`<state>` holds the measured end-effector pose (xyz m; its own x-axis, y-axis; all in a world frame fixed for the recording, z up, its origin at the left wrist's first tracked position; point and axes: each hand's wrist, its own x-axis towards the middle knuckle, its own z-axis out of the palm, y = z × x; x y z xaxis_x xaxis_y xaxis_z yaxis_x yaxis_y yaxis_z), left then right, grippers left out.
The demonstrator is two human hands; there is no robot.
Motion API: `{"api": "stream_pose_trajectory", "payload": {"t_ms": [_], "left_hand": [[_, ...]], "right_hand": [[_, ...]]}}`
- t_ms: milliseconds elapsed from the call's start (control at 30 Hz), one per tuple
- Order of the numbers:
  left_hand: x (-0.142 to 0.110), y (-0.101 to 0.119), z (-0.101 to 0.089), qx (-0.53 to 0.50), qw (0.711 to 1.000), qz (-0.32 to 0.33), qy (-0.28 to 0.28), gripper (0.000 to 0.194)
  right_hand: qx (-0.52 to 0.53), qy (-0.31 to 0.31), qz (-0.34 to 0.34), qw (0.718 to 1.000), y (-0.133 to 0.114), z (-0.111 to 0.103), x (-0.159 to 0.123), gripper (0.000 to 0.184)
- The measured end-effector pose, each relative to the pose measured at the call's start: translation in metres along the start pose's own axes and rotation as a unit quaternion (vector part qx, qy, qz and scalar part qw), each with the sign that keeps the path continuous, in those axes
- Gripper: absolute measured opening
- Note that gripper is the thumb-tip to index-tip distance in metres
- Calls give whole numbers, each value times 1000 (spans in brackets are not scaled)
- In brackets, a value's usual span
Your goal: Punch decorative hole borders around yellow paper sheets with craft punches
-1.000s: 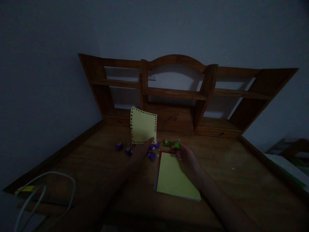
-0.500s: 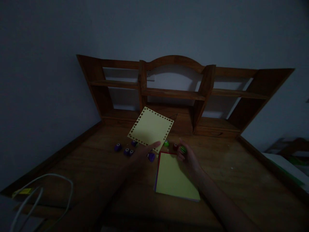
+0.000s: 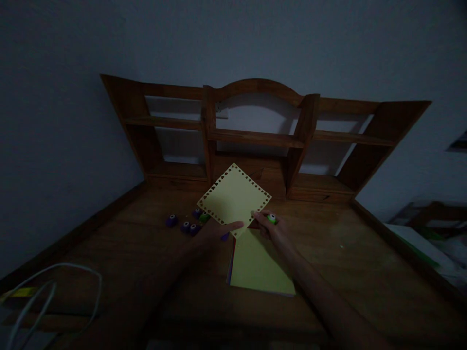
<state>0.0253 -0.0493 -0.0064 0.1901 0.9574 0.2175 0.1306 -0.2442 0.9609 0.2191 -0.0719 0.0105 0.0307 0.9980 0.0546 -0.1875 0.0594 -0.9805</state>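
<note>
My left hand (image 3: 219, 229) pinches the near corner of a yellow paper square (image 3: 234, 198) whose edges are punched with small holes; it is held up above the wooden desk (image 3: 346, 262), turned like a diamond. My right hand (image 3: 269, 224) is closed on a small green paper punch (image 3: 272, 218) and sits right at the sheet's lower right edge. Below both hands lies a stack of coloured paper (image 3: 257, 265) with a yellow sheet on top.
Several small purple punches (image 3: 184, 225) and a green one (image 3: 204, 217) lie on the desk left of the sheet. A wooden shelf unit (image 3: 255, 136) stands at the back. White cables (image 3: 54, 287) lie at the near left. Paper sits at the right edge (image 3: 419, 238).
The punched sheet turned from upright to a diamond and shifted right. My right hand moved left with the green punch, from the desk by the stack up to the sheet's edge.
</note>
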Motion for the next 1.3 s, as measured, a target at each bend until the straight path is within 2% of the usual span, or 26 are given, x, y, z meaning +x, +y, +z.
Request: {"api": "stream_pose_trajectory", "payload": {"t_ms": [233, 333, 467, 567, 667, 967, 1300], "left_hand": [[1, 6, 0, 5, 1000, 6, -23, 51], [3, 4, 0, 0, 999, 32, -30, 41], [10, -2, -2, 3, 999, 5, -52, 28], [14, -4, -4, 2, 999, 10, -36, 26], [15, -1, -5, 5, 999, 28, -24, 23], [16, 1, -8, 13, 999, 15, 38, 27], [15, 2, -9, 2, 999, 34, 37, 26]], "right_hand": [[-57, 35, -27, 997, 6, -5, 3, 32], [-63, 53, -41, 996, 6, -8, 4, 31], [-57, 100, -45, 992, 2, -9, 5, 33], [-58, 119, -52, 990, 0, -10, 5, 32], [-64, 121, -52, 989, 1, -12, 5, 32], [-129, 121, -66, 982, 1, -10, 5, 33], [-156, 108, -103, 976, 5, -11, 6, 37]]}}
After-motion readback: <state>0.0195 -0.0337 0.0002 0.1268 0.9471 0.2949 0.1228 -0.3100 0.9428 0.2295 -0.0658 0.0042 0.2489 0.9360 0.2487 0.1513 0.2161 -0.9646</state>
